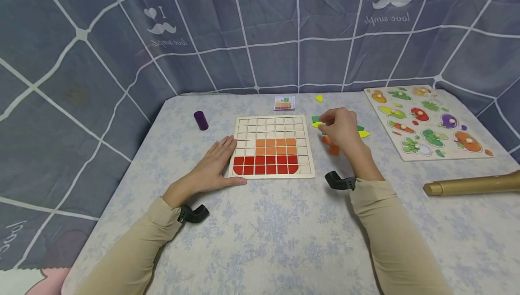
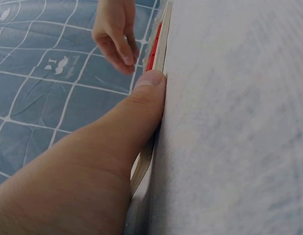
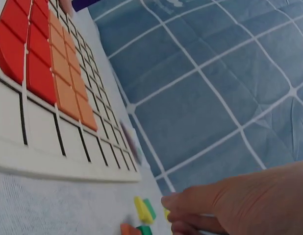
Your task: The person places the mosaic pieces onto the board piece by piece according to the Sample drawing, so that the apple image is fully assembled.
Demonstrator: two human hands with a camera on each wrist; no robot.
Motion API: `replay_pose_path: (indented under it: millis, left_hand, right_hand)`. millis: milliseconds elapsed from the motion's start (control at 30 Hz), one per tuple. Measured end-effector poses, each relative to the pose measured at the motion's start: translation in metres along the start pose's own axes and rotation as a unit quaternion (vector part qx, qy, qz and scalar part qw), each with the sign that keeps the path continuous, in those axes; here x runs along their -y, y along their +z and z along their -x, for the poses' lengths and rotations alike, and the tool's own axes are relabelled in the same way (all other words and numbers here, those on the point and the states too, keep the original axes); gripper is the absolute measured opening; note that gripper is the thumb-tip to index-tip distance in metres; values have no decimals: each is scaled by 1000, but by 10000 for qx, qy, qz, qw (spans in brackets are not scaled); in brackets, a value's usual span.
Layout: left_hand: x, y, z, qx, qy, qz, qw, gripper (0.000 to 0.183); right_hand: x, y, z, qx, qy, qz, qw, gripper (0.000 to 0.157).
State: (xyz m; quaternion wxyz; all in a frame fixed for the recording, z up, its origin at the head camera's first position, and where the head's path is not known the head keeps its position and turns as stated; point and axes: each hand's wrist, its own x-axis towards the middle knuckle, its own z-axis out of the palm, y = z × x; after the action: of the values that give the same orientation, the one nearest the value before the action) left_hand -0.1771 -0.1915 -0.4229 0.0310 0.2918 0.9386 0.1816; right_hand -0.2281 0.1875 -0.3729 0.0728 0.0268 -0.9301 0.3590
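A square wooden grid board (image 1: 306, 150) lies in the middle of the table, two rows of red pieces (image 1: 266, 165) along its near side and two shorter rows of orange pieces (image 1: 276, 146) above them. My left hand (image 1: 213, 164) rests at the board's left side, fingers extended along the edge and thumb (image 2: 149, 81) against the near edge. To the right, my right hand (image 1: 341, 126) is over loose pieces, its fingers loosely bent, with no piece showing between them. A yellow piece (image 1: 317, 125) and a green piece (image 1: 315, 119) lie by its fingertips; orange pieces (image 1: 334, 149) lie below.
Behind the board stands a small picture card (image 1: 284, 103), with another yellow piece (image 1: 319, 98) nearby. A purple cylinder (image 1: 201, 120) stands at the left. On the right are a vegetable puzzle board (image 1: 436, 123) and a gold tube (image 1: 471, 185). Patterned curtains hang behind the table.
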Motion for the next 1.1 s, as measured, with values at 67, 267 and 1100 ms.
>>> replay_pose_path:
  millis: [67,267,1100]
  left_hand:
    - [0,0,0,-19,17,-6,10000,123]
    - [0,0,0,-13,25,-14,10000,122]
    - [1,0,-1,35,11,-101,9999,123]
  right_hand:
    - [-4,-1,2,5,150,117,9998,25]
    - [-12,3,3,-24,363,321,9988,21]
    - [-20,11,-4,-286,-104,-308,9991,15]
